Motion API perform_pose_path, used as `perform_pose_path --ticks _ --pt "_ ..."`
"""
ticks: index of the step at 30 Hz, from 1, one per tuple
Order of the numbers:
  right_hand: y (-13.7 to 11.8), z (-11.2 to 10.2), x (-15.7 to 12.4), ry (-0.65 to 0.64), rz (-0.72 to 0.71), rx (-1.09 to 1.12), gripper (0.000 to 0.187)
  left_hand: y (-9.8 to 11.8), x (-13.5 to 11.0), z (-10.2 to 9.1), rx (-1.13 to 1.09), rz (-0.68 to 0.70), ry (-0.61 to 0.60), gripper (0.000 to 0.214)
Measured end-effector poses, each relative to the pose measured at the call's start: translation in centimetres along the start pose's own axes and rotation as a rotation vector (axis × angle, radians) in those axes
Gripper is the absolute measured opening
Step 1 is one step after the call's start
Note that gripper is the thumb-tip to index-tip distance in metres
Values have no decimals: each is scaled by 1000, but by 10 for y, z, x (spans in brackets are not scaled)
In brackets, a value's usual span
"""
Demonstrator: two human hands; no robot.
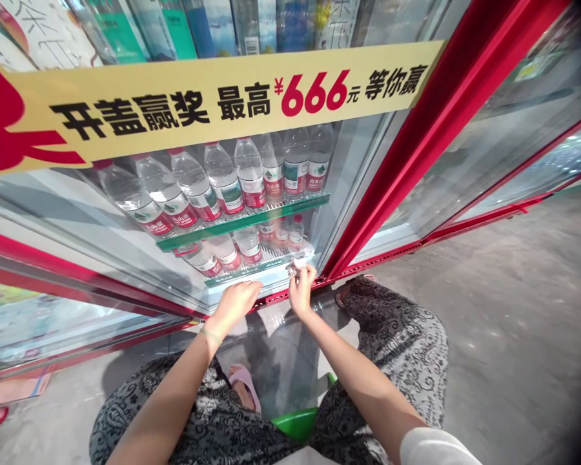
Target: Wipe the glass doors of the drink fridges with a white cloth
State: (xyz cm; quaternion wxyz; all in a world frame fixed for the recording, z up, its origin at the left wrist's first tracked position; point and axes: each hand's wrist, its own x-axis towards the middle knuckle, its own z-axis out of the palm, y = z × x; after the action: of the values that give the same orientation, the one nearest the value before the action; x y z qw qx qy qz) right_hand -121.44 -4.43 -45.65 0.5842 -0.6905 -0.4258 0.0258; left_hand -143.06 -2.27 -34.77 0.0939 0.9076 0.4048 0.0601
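Note:
My left hand (237,300) rests with curled fingers on the bottom sill (271,279) of an open red-framed drinks fridge, holding nothing that I can see. My right hand (301,284) is closed round a small clear bottle (297,266), at the sill's right end. Water bottles with red labels (252,174) stand in a row on the green-edged shelf (244,223) above. More lie on the lowest rack (223,255).
A yellow banner (213,103) with red and black print runs across the glass. The red door frame (416,135) slants up to the right, with the open glass door (503,142) beyond. A green stool (297,423) is under me. The concrete floor (513,336) spreads right.

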Motion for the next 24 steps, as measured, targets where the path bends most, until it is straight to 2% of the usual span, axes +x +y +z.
perform_pose_path --ticks 2,3,4,5,7,8,10,13,14,15,17,21,24 --pt "0 -9 15 20 29 19 24 2 0 -1 7 3 7 27" --pt "2 -14 27 74 66 18 26 3 0 -1 8 5 10 27" --pt "4 -18 40 199 149 21 30 3 0 -1 9 7 11 27" --pt "5 -22 50 262 187 17 34 3 -1 -2 8 9 12 26" --pt "2 -23 57 329 226 17 39 3 -2 -2 5 12 14 26" --pt "-2 -21 53 309 211 19 38 3 -3 -2 3 14 16 25" --pt "-13 -16 31 174 127 45 34 2 -4 -3 1 16 21 25" --pt "-28 -11 0 -152 -70 114 29 1 -6 -4 5 12 30 25" --pt "-30 -12 -3 -211 -109 129 28 0 -7 -4 8 10 31 25" --pt "-31 -14 1 -218 -115 134 28 -1 -9 -4 10 6 31 24" --pt "-27 -21 21 -98 -43 119 29 -5 -12 -5 14 -1 30 23" --pt "-15 -32 69 268 270 58 31 -12 -22 -6 18 -25 38 23" --pt "-18 -22 62 315 351 46 32 -14 -25 -7 20 -32 48 23"
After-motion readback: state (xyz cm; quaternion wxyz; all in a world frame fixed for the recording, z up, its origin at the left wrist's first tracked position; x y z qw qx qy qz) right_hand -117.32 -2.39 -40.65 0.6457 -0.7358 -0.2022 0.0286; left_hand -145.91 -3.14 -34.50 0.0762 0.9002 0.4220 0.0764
